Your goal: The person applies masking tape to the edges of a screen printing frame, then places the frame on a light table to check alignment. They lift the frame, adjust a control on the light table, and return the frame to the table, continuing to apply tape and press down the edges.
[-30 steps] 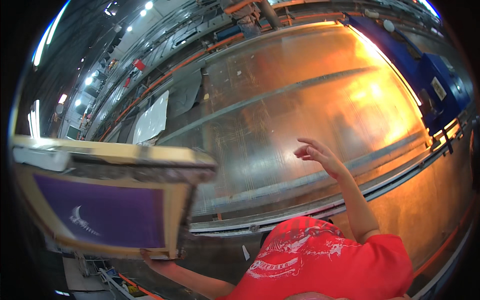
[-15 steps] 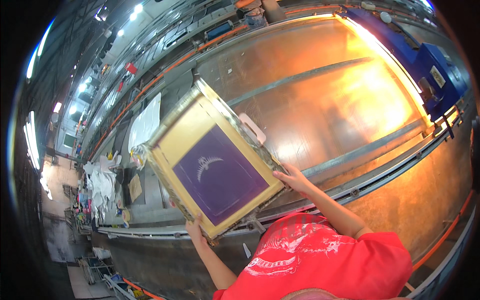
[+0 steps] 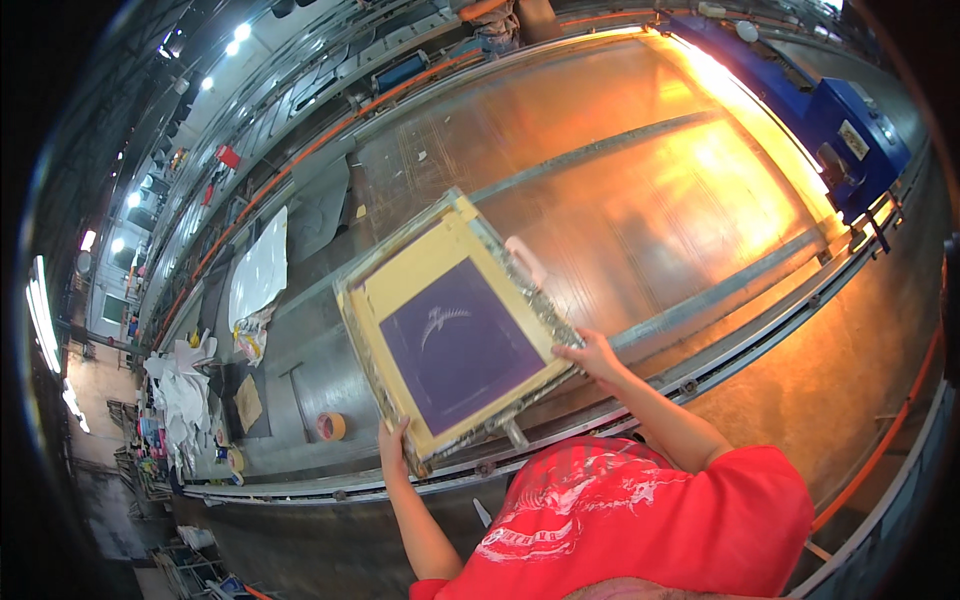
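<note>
A framed printing screen (image 3: 480,400) is held up over the long table, its mesh purple in the middle with a pale leaf-like figure and yellow round the border. My left hand (image 3: 395,440) grips its near left corner, thumb on the face. At the near right corner my right hand (image 3: 590,355) closes round the frame edge. A pinkish handle-like piece (image 3: 526,262) shows beside the frame's far right side; whether it is fixed to the frame I cannot tell. The undersides of the frame and most fingers are hidden.
A blue machine (image 3: 860,150) with a glowing orange heater spans the table's right end. Left of the screen lie a tape roll (image 3: 331,426), a brown paper piece (image 3: 248,402), crumpled white sheets (image 3: 187,385) and a white sheet (image 3: 259,265). A metal rail (image 3: 690,385) edges the table.
Both hands have brought the screen lower and flatter, its far edge coming down toward me. A tape roll once mostly behind it now shows. My view has shifted slightly.
</note>
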Motion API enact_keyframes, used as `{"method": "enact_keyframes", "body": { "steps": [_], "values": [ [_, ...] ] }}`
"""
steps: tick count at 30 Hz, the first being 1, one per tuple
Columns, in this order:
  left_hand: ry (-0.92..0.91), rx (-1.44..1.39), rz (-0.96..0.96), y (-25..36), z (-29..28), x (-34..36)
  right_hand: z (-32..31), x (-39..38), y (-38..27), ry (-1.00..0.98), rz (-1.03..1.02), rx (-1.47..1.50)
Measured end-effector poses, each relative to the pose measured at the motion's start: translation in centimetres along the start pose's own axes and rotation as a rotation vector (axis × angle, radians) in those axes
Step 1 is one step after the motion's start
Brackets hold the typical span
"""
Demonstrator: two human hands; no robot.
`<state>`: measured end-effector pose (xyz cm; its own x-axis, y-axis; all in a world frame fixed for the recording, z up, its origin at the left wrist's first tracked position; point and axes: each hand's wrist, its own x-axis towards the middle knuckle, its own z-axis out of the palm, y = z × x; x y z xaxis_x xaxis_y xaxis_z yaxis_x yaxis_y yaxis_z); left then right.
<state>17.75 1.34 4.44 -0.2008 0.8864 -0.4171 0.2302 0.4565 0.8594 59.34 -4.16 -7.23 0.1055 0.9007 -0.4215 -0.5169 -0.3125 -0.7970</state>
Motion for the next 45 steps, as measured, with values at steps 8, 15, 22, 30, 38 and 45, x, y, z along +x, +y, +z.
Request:
{"method": "enact_keyframes", "body": {
  "steps": [8, 15, 22, 30, 38, 45],
  "values": [
    [-0.162, 0.244, 0.088, 1.8, 14.7, 6.7, -9.5, 4.4, -3.0, 0.309, -0.156, 0.056],
    [-0.213, 0.518, 0.538, 1.7, 26.8, 14.1, -14.7, 3.4, -4.6, 0.575, -0.267, 0.034],
    [-0.311, 0.584, 0.572, 2.9, 33.1, 18.7, -15.9, 3.9, -3.5, 0.733, -0.283, 0.147],
    [-0.204, 0.517, 0.502, 1.9, 31.4, 17.8, -15.4, 3.1, -2.8, 0.692, -0.252, 0.129],
    [-0.262, 0.396, -0.024, -1.4, 17.0, 9.4, -12.2, -2.1, 0.3, 0.454, -0.166, 0.022],
    [0.197, 0.363, 0.016, -4.6, 9.6, 4.7, -4.8, 1.0, 0.9, 0.232, -0.144, -0.147]
  ]
}}
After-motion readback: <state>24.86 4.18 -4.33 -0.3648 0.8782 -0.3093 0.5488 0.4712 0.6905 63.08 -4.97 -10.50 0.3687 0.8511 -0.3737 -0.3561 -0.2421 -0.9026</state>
